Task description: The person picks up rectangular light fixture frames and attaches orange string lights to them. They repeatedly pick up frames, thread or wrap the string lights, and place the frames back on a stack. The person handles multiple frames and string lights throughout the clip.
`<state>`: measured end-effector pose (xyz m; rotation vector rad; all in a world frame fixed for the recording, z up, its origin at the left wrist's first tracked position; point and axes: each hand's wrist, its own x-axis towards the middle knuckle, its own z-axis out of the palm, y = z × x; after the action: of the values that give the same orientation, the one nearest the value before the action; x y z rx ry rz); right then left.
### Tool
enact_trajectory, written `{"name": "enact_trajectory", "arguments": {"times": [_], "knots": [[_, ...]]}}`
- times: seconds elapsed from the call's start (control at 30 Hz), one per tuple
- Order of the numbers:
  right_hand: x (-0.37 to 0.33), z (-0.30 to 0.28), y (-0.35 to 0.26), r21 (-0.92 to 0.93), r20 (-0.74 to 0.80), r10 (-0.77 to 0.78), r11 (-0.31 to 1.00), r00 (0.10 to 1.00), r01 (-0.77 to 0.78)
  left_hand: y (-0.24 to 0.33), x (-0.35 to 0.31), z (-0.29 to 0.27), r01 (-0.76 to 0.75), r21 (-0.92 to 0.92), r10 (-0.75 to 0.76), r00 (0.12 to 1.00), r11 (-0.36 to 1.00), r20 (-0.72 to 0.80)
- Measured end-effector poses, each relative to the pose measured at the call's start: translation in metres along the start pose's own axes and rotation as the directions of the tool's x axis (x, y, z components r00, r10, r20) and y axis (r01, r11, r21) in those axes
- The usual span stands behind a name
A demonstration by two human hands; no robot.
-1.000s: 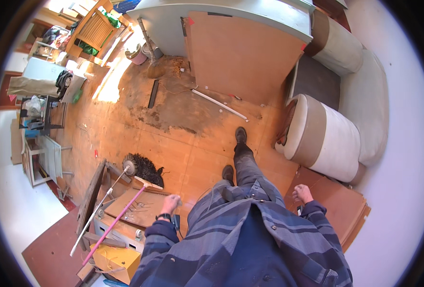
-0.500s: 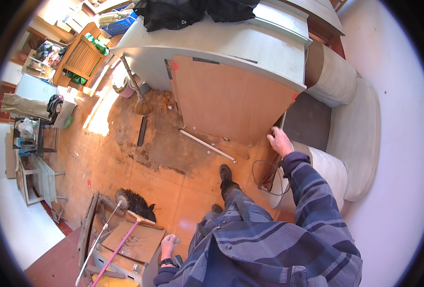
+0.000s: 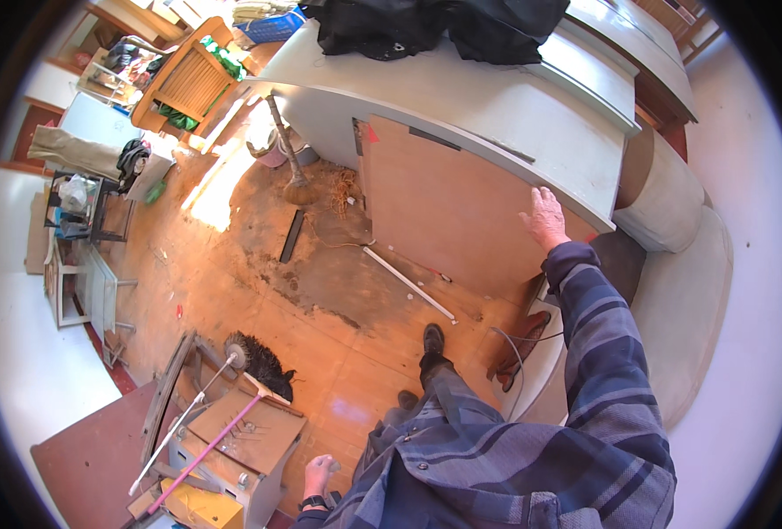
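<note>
My right hand [image 3: 547, 218] reaches forward with its fingers stretched out. It is against or just in front of the brown wooden panel [image 3: 448, 203], near its upper right; I cannot tell whether it touches. The panel stands upright on the side of a large pale grey cabinet [image 3: 576, 159] and has a red patch at its upper left corner. My left hand [image 3: 317, 476] hangs low by my side, next to a small cabinet with a brown top [image 3: 232, 423]. Its fingers are curled, and what they hold, if anything, is hidden.
On the floor lie a white strip [image 3: 408, 284], a dark bar [image 3: 292, 236] and a thin cable. A straw broom [image 3: 297, 189] leans farther back. Black cloth [image 3: 391, 31] covers part of the cabinet. A beige sofa [image 3: 686, 291] stands at the right, with a looped wire [image 3: 519, 353] near me.
My right hand has moved up from the panel's lower right edge to near its upper right, and its fingers have straightened. The view has shifted, so the room appears farther right. My left hand stays low.
</note>
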<state>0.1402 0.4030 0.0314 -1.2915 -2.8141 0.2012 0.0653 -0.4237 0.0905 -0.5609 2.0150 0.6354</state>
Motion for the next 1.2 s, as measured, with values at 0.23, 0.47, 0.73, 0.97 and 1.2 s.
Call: {"name": "enact_trajectory", "arguments": {"times": [0.23, 0.47, 0.73, 0.97, 1.2], "knots": [[0.018, 0.012, -0.015, -0.024, -0.013, 0.086, 0.996, 0.996, -0.087, 0.022, -0.022, 0.012, 0.025, -0.044, -0.024, 1.000, 0.999, 0.016], [0.015, 0.015, -0.014, -0.060, -0.093, 0.050, 0.997, 0.994, -0.056, 0.043, -0.026, 0.023, 0.027, -0.052, -0.027, 1.000, 0.998, 0.006], [0.007, 0.014, -0.011, -0.042, -0.057, 0.001, 0.999, 0.998, -0.004, 0.072, 0.005, 0.023, -0.017, 0.037, 0.015, 0.999, 0.999, 0.053], [-0.038, -0.003, -0.039, -0.050, -0.085, -0.064, 0.997, 0.994, 0.059, 0.115, 0.059, 0.016, -0.221, 0.093, 0.213, 0.973, 0.971, 0.093], [-0.138, -0.024, -0.092, 0.062, -0.176, -0.160, 0.983, 0.971, 0.173, 0.263, 0.086, 0.024, -0.584, 0.348, 0.541, 0.812, 0.734, 0.221]]}}
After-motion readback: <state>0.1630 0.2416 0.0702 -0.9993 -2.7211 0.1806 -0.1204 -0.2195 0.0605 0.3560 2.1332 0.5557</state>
